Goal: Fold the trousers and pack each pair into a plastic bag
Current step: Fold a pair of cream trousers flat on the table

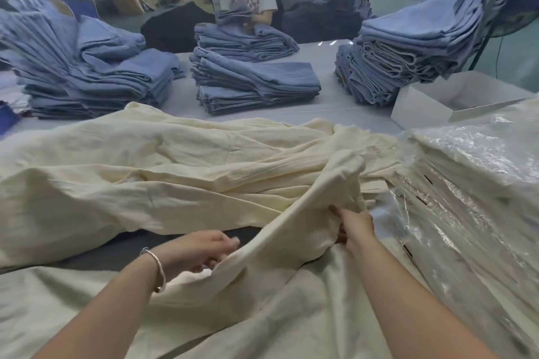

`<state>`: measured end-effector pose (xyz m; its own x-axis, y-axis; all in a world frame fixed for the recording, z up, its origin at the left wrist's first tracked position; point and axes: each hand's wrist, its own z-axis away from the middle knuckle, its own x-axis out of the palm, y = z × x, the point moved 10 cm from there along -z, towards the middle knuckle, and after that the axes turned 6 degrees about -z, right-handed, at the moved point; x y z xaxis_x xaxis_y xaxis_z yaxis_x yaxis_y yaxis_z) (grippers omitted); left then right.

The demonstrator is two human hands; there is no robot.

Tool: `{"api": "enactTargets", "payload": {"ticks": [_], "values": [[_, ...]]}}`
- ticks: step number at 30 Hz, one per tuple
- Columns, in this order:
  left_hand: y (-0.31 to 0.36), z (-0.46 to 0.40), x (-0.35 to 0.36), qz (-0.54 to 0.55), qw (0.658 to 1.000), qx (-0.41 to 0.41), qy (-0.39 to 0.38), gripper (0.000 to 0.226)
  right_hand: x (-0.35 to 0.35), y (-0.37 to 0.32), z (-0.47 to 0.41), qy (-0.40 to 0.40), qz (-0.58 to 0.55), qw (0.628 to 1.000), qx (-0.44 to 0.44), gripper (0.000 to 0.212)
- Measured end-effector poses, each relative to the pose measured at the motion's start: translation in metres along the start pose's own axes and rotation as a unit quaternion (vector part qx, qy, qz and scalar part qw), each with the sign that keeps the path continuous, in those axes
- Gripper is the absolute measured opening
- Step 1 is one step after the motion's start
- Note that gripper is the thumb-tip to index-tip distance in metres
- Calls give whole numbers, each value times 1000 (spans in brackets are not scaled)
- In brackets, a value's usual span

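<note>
Cream trousers (180, 172); blue denim stacks (256, 87); white box (455, 99); clear bags (478, 172).

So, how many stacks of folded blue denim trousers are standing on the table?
3, maybe more. One stack of folded blue denim trousers stands far left, one in the middle before the other person, one far right beside the white cardboard box. The left one may be two merged.

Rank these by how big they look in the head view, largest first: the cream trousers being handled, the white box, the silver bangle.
1. Cream trousers, spread across most of the frame.
2. White box, though it sits farther away, so it may look smaller than it is.
3. Silver bangle, smallest despite being nearest.
</note>
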<state>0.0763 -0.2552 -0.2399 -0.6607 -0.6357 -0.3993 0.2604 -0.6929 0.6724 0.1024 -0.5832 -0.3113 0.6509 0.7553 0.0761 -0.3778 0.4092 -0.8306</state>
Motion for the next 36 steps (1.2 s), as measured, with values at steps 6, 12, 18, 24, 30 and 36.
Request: {"api": "enactTargets", "payload": {"ticks": [6,12,18,24,30,36], "values": [[27,1,19,83,992,91,-8,38,9,23,9,-99,-34,989,102,14],[48,4,-32,214,959,143,119,21,3,-2,9,-72,-40,995,48,10],[87,17,-44,-59,922,248,290,41,13,3,12,-88,-35,987,133,17],[88,20,-26,-132,906,314,251,46,3,23,26,-78,-28,978,194,36],[92,35,-73,-140,852,268,428,21,-37,-54,40,42,-146,984,-89,40],[130,51,-89,-146,760,329,541,38,-74,-112,144,185,138,812,-536,54]]}}
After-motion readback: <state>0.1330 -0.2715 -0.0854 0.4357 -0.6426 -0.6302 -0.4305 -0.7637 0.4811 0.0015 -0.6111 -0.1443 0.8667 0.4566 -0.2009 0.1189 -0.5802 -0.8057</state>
